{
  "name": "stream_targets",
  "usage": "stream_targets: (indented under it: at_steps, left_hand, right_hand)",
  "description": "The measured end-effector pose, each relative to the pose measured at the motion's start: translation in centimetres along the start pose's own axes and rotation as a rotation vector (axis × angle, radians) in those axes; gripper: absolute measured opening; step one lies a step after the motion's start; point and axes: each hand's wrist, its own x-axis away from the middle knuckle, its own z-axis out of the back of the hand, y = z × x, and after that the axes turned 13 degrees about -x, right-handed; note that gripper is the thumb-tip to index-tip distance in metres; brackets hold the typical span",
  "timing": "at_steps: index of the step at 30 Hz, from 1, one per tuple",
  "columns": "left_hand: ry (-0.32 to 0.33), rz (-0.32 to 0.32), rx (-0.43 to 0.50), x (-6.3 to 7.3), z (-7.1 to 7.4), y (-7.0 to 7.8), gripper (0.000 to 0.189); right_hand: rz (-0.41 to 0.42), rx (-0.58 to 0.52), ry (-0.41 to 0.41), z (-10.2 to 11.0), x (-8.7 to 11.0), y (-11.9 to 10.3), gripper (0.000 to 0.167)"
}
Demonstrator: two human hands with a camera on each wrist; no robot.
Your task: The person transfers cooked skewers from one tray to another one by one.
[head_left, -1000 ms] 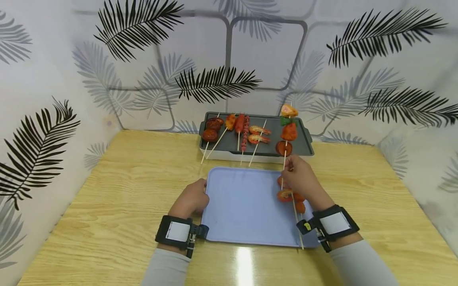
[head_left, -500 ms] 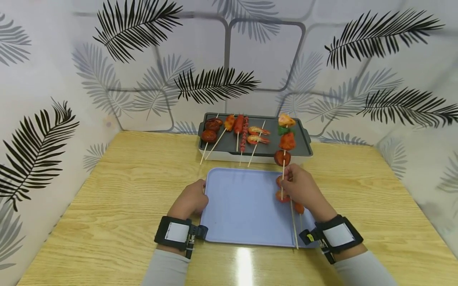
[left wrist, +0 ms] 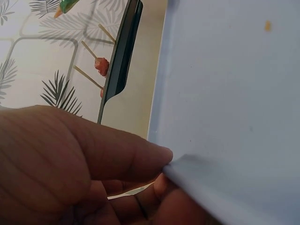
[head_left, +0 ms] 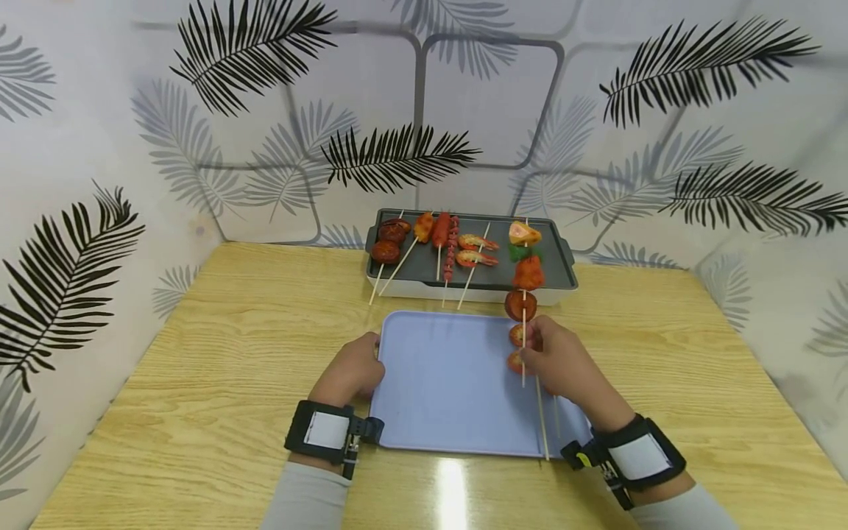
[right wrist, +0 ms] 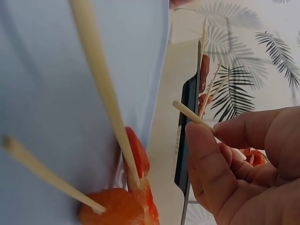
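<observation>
– Blue tray (head_left: 444,390) sits just in front of the grill (head_left: 498,277). Head view: hands?
– Left hand (head_left: 347,368) grips the tray's left edge. Right hand (head_left: 559,361) pinches the mixed skewer (head_left: 528,274) by its bare stick. Food end is over the grill's right part, brown disc (head_left: 513,308) about at the front edge. Can't tell if it touches.
– How to handle it well?
– My call: firm pinch, no roll; all the food weight is out front. Leave a gap to the prawn skewer (head_left: 470,257) on the grill. Keep knuckles off the red pieces (head_left: 517,361) in the tray.
– Arm pose?
– Left forearm (head_left: 314,478) rises from the bottom, leaning inward. Right forearm (head_left: 679,497) slants in from lower right, hand over the tray's right side.
– Left wrist view?
– Thumb on top of the rim, fingers curled below. Should steady it; I'd avoid pulling up.
– Right wrist view?
– Thumb and finger meet on the stick, no slack; butt end pokes past the tips. Nearby in the tray: two other sticks (right wrist: 104,82), one in an orange chunk (right wrist: 119,208). Hand is clear of both.
</observation>
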Motion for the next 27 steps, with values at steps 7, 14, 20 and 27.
stream_targets:
  at_steps: [7,14,20,27]
  left_hand:
    - [-0.001,-0.005,-0.007,0.0,0.0,0.0,0.051]
    - [-0.003,-0.002,-0.012,0.0,0.0,0.2,0.052]
    - [-0.007,-0.002,-0.012,0.0,0.0,0.1,0.052]
    - [-0.007,-0.002,-0.01,0.0,-0.1,0.1,0.051]
  right_hand:
    - [-0.021,-0.071,-0.052,-0.5,1.3,0.1,0.012]
    - [-0.015,-0.061,-0.1,-0.6,2.4,0.4,0.01]
    - [-0.01,-0.074,-0.135,-0.9,3.4,0.5,0.012]
    - [-0.011,-0.102,-0.147,-1.1,4.1,0.7,0.009]
